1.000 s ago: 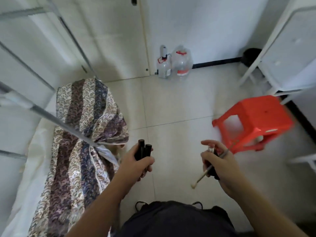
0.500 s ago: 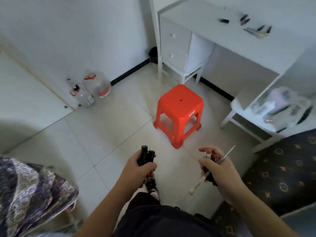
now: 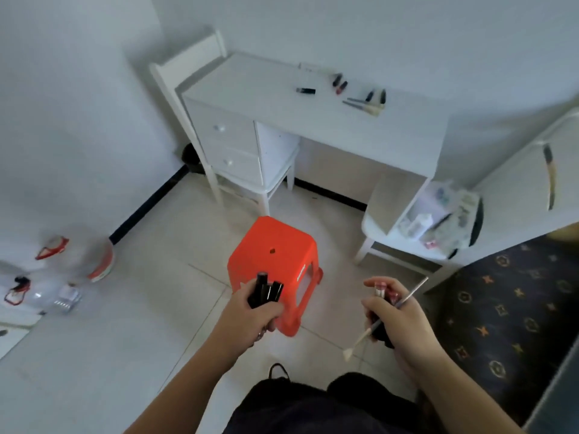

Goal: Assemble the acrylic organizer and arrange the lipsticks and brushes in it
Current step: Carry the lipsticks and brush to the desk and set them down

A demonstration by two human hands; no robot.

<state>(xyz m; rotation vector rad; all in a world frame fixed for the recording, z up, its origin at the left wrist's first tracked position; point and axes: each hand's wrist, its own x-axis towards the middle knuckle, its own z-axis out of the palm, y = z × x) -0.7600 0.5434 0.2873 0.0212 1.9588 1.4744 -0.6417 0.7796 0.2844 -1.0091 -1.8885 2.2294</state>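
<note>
1. Head view, nearest first: my dark-clothed lap sits at the bottom edge, with both bare forearms reaching forward over the pale tiled floor (image 3: 131,364).
2. My left hand (image 3: 250,317) is raised in a fist, fingers curled tight round a bundle of black lipstick tubes (image 3: 266,292) whose tops stick up above my thumb.
3. My right hand (image 3: 398,317) is turned palm inward, fingers wrapped round a pink-capped lipstick (image 3: 380,289) and some dark pieces I cannot make out; a thin brush (image 3: 385,321) is pinched across them, pale tip pointing down toward the floor, metal end angled up to the right.
4. Just beyond my left hand stands a red plastic stool (image 3: 272,249), between me and the counter.
5. Clear water jugs (image 3: 78,261) stand at the left wall; a dark patterned cover (image 3: 507,308) lies to my right.
6. Farther off, the white counter (image 3: 266,86) with drawers carries more lipsticks (image 3: 340,84) and brushes (image 3: 366,104), well apart from my hands.
7. A low shelf (image 3: 391,242) beside it holds blurred clutter.
</note>
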